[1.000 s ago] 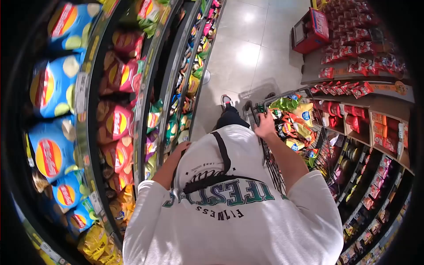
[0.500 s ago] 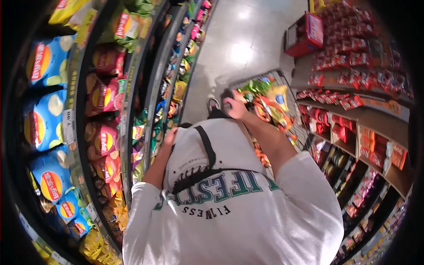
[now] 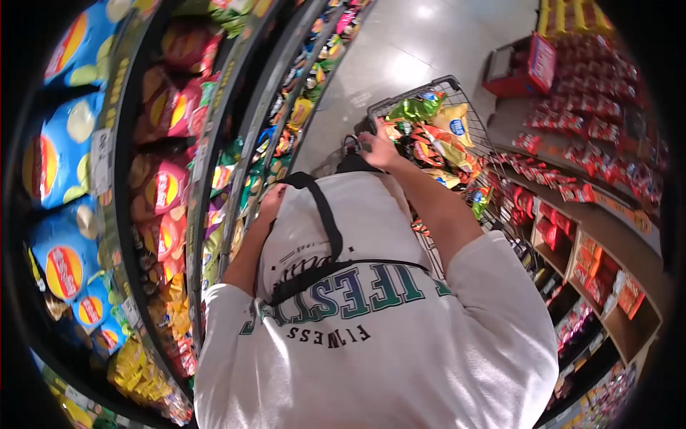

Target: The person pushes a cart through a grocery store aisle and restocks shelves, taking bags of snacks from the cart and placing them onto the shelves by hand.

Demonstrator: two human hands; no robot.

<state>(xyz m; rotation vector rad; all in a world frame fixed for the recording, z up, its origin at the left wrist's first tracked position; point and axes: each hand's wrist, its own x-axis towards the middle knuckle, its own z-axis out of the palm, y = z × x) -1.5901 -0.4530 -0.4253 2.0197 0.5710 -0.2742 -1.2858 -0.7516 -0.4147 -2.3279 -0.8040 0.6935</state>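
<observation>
My right hand point(image 3: 380, 149) is at the near left end of a wire shopping cart point(image 3: 450, 82), its fingers curled at the dark edge there. Inside the cart lie several snack bags, among them a green bag point(image 3: 418, 107), a tan bag point(image 3: 454, 123) and a red-orange bag point(image 3: 451, 146). My left hand point(image 3: 271, 200) hangs beside a white bag point(image 3: 350, 214) with a black strap, worn across my front. The bag's edge and the strap partly hide the left fingers, so their pose does not show.
Shelves of blue chip bags point(image 3: 66, 150) and red chip bags point(image 3: 161, 186) run close along my left. To the right stand racks of red packets point(image 3: 593, 129), a red display box point(image 3: 525, 68) and wooden bins point(image 3: 625, 304). A shiny grey floor point(image 3: 429, 43) stretches ahead.
The shelves at left have slid down and outward in view. More of the cart's near left corner shows, and my right hand sits a little lower and further right relative to it.
</observation>
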